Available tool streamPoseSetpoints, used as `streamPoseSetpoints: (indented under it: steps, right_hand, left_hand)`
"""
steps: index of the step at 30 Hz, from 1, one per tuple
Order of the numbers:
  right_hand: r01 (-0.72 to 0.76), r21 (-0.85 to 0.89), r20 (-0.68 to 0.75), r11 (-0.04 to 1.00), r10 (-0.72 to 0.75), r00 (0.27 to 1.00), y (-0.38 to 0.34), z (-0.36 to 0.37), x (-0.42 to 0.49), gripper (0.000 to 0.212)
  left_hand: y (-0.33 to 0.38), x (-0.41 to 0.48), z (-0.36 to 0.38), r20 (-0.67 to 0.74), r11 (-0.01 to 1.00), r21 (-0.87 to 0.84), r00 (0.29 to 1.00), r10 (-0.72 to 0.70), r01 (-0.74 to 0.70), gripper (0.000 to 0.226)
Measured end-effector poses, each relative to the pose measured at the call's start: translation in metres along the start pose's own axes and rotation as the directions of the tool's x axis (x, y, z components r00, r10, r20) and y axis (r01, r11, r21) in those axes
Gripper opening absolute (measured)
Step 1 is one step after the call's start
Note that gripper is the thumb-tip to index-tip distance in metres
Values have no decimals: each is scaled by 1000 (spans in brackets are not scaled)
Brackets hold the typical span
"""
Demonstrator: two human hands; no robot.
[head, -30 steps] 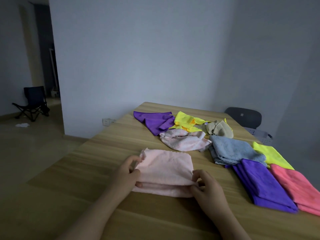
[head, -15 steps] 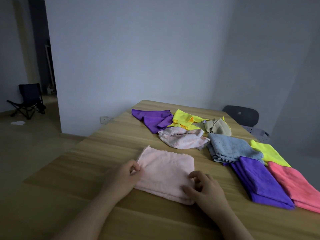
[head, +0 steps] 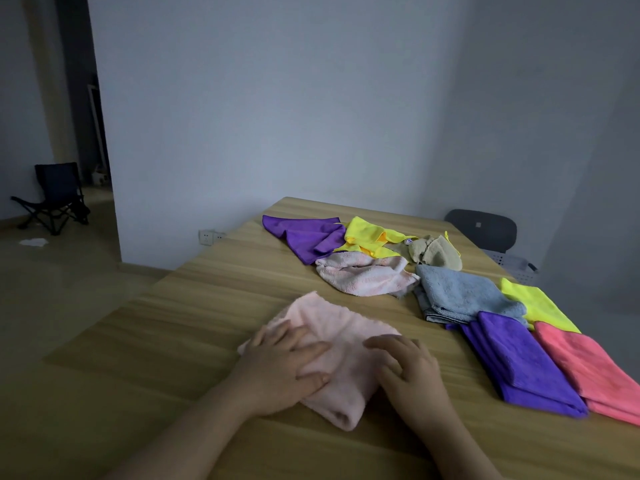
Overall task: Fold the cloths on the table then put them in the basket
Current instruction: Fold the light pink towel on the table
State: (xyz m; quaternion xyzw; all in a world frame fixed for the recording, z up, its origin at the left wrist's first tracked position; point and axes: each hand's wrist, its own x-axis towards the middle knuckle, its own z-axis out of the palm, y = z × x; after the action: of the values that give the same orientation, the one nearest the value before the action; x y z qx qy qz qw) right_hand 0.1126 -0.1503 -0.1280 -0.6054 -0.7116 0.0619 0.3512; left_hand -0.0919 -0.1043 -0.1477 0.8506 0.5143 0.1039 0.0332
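Observation:
A folded light pink cloth (head: 341, 327) lies on the wooden table (head: 214, 306) in front of me. My left hand (head: 284, 365) presses flat on its left half with straight fingers. My right hand (head: 408, 372) rests on its right edge, fingers loosely spread. Behind it lie unfolded cloths: a purple one (head: 308, 235), a yellow one (head: 367, 237), a beige one (head: 434, 252) and a crumpled pink one (head: 363, 275). To the right lie folded cloths: blue-grey (head: 464, 296), yellow (head: 536, 303), purple (head: 519, 362) and coral (head: 595, 368). A white perforated basket (head: 516, 266) shows past the table's far right edge.
A dark office chair (head: 483, 230) stands behind the table's far right corner, beside the basket. A folding chair (head: 57, 195) is far off on the floor at left. A wall socket (head: 207, 236) sits low on the wall.
The hands let go of the pink cloth's edges and moved onto its top. They now lie flat on it and the cloth sits skewed, its near corner pointing toward me.

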Motion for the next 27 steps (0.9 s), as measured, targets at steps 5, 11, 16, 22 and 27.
streamPoseSetpoints:
  steps: [5,11,16,22,27]
  right_hand:
    - [-24,-117,126,993,39,991,6,0,-1,29]
    - [23,-269,43,963,-12,999,1,9,-4,28]
    - [43,-382,-42,923,-63,997,-11,16,-6,26]
    - [149,-306,198,940,-91,976,0,10,-8,50]
    - [90,-285,150,954,-49,988,8,5,-4,34]
  left_hand:
    - [-13,2,-12,-187,996,-39,980,74,-83,48]
    - [0,-13,-21,-549,891,-363,835,33,-273,45]
    - [6,-10,3,34,974,-19,974,224,-224,68]
    - [-24,-10,-7,-159,976,-190,984,79,-109,48]
    - [-28,-19,-18,-436,913,-394,896,-90,-100,13]
